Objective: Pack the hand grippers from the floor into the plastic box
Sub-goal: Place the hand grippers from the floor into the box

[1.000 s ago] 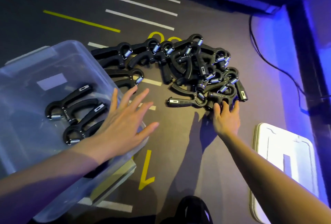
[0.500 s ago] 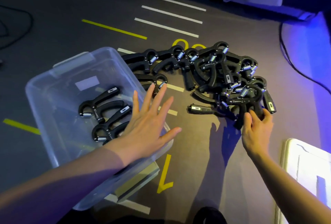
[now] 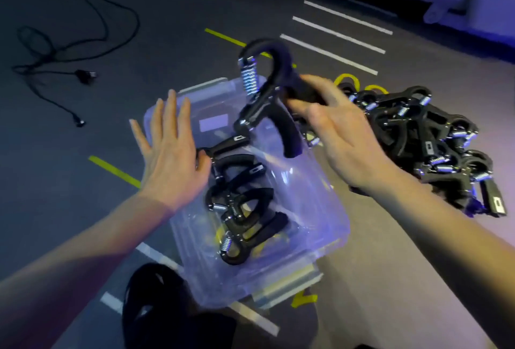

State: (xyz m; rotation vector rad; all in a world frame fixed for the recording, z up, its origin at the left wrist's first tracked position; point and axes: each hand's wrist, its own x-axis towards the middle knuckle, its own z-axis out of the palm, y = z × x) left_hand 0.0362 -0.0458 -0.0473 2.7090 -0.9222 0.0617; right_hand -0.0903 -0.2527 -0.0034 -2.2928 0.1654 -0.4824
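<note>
A black hand gripper [image 3: 267, 92] with a silver spring hangs above the clear plastic box [image 3: 315, 209]. My right hand [image 3: 342, 136] holds it by one handle. My left hand [image 3: 170, 153] is spread flat with straight fingers over the box's left rim. Three hand grippers [image 3: 239, 198] lie inside the box. A pile of several black hand grippers [image 3: 434, 142] lies on the floor to the right of the box.
A black cable with a plug [image 3: 64, 69] lies on the dark floor at the far left. White stripes [image 3: 340, 36] and yellow tape lines [image 3: 114, 171] mark the floor. A dark shoe [image 3: 156, 304] sits below the box.
My right hand lifted one hand gripper out of the pile and carried it left over the box. My left hand shifted from the box's right side to its left rim. The camera swung right.
</note>
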